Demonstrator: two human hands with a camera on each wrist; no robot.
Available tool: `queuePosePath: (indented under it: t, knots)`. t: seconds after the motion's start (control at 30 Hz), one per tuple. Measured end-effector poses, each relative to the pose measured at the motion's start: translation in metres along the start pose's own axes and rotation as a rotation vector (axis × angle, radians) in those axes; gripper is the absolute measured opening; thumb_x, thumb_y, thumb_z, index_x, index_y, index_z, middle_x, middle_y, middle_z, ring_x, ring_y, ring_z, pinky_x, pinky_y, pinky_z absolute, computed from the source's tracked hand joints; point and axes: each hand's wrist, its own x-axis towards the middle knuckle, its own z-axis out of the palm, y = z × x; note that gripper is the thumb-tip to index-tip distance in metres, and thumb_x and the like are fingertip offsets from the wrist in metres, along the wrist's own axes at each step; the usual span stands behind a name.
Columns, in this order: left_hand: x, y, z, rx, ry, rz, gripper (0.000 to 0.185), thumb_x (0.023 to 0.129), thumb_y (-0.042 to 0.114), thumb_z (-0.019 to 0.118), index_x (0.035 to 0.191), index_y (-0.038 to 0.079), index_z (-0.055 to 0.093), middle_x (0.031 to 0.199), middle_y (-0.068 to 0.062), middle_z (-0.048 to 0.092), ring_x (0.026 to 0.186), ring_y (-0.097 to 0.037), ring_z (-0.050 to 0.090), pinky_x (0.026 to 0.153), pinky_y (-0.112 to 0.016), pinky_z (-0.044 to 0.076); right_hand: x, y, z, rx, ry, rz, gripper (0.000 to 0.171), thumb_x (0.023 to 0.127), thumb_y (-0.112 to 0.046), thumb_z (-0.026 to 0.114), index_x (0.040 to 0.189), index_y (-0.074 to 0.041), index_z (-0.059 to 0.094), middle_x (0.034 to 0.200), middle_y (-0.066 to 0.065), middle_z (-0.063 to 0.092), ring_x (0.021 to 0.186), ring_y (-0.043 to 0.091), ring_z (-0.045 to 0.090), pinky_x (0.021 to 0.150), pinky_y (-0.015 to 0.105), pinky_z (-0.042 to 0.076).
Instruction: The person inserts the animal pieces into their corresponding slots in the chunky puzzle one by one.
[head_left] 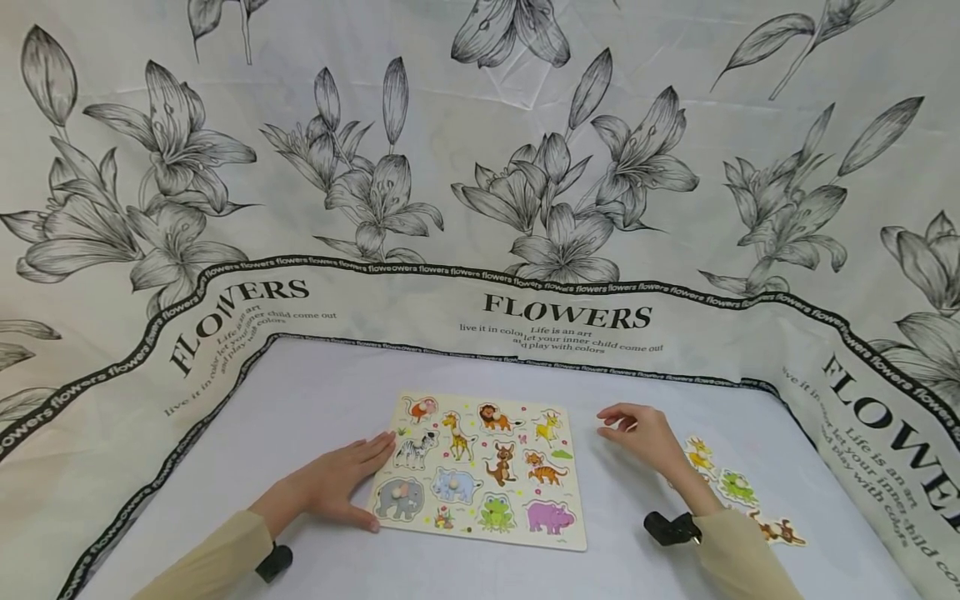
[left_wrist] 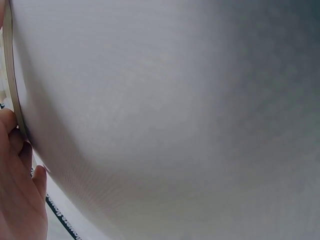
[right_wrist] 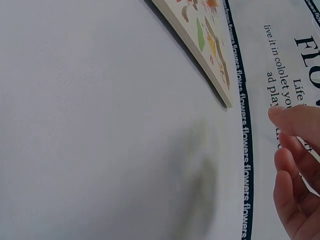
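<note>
A flat wooden animal puzzle board lies on the white table, with a grey elephant, a lion, a zebra and several other animals on it. Against its left edge rests my left hand, fingers stretched along the edge and thumb at the near corner. In the left wrist view this hand touches the board's side. My right hand hovers right of the board, fingers loosely bent. Nothing shows between the thumb and fingers of that hand in the right wrist view.
Loose puzzle pieces lie right of my right wrist: a yellow deer-like animal, a green frog and a brown kangaroo. My right forearm partly covers the group. A white curtain with printed flowers and lettering surrounds the table.
</note>
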Motion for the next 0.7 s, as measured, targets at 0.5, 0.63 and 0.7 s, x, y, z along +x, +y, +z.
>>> queuePosePath:
  t: [0.5,0.63,0.7]
  knots:
    - [-0.001,0.000,0.001,0.003,0.024,0.016,0.111,0.075,0.073,0.060,0.149,-0.001,0.027,0.159,-0.017,0.023,0.145,-0.032,0.027,0.116,-0.047,0.032,-0.017,0.015,-0.023,-0.055,0.023,0.069,0.024,0.081,-0.014,0.076,0.103,-0.005,0.072,0.090,0.007,0.071,0.074,0.011,0.056,0.058,0.018,0.048]
    - [-0.001,0.000,0.001,0.005,0.016,0.006,0.111,0.075,0.073,0.060,0.150,0.000,0.026,0.159,-0.015,0.022,0.146,-0.030,0.026,0.117,-0.045,0.031,-0.023,0.021,-0.028,-0.077,0.007,0.087,0.024,0.082,-0.015,0.075,0.104,-0.005,0.072,0.089,0.005,0.070,0.075,0.012,0.056,0.056,0.018,0.047]
    - [0.000,0.000,0.002,0.012,0.017,0.007,0.111,0.074,0.074,0.059,0.150,0.000,0.026,0.159,-0.015,0.022,0.146,-0.030,0.026,0.117,-0.045,0.031,-0.026,0.025,-0.031,-0.084,0.005,0.081,0.024,0.082,-0.016,0.075,0.103,-0.006,0.072,0.088,0.004,0.070,0.074,0.011,0.055,0.055,0.018,0.047]
